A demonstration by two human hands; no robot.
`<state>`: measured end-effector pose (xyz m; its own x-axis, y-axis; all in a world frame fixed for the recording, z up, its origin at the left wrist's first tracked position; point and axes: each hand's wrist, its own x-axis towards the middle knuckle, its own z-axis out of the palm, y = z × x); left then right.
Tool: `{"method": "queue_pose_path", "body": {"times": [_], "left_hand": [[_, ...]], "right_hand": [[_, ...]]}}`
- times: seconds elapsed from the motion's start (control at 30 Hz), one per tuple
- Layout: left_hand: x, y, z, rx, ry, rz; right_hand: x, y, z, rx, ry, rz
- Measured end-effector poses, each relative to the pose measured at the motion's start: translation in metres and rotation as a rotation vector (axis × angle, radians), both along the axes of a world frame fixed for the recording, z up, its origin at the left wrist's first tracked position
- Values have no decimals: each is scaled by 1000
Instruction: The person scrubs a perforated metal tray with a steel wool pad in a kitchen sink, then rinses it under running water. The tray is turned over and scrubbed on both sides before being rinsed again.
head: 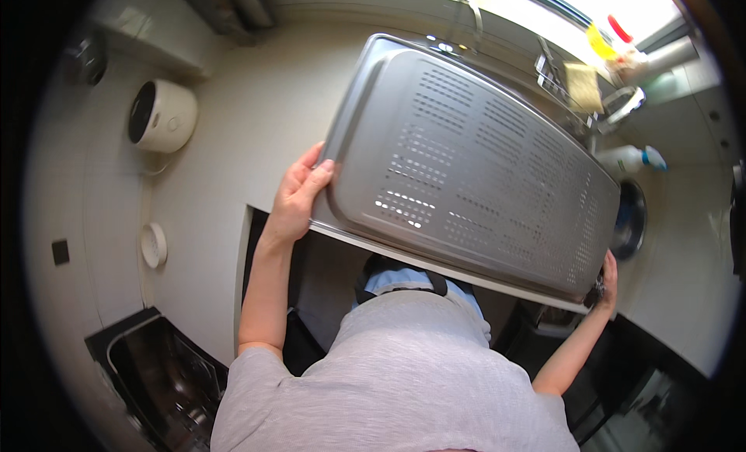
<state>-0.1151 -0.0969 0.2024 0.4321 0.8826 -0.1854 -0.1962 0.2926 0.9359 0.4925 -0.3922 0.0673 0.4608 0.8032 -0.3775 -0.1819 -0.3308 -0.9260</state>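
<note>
A large grey metal tray (489,154) with rows of slots spans the middle of the view, tilted over the counter front. My left hand (300,195) grips its left end, thumb on the upper face and fingers curled around the rim. At the lower right corner, my right hand (608,283) holds the other end. Something dark and shiny (598,287), possibly a metal scrubber, shows between that hand and the tray corner. Much of what lies beneath and behind the tray is hidden.
A white rice cooker (173,117) stands on the counter (233,102) to the left, near a small white dish (154,245). Behind the tray are a yellow sponge (583,87) and a wire rack (551,73). A spray bottle (623,159) and round basin (630,222) sit at right.
</note>
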Motion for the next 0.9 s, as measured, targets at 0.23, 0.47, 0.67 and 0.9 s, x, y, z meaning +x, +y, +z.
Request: {"method": "queue_pose_path", "body": {"times": [0.23,0.47,0.67,0.9], "left_hand": [[33,2,-35,-78,61,-110],[77,9,-88,-157,91,-280],[136,7,-140,-193,155,-407],[262,-57,-145,-295,212,-700]], "right_hand": [[-28,-24,103,9,86,-9],[-39,-83,151,13,36,-121],[-46,-119,169,42,-37,-251],[-43,-333,336,-66,-621,-367]]}}
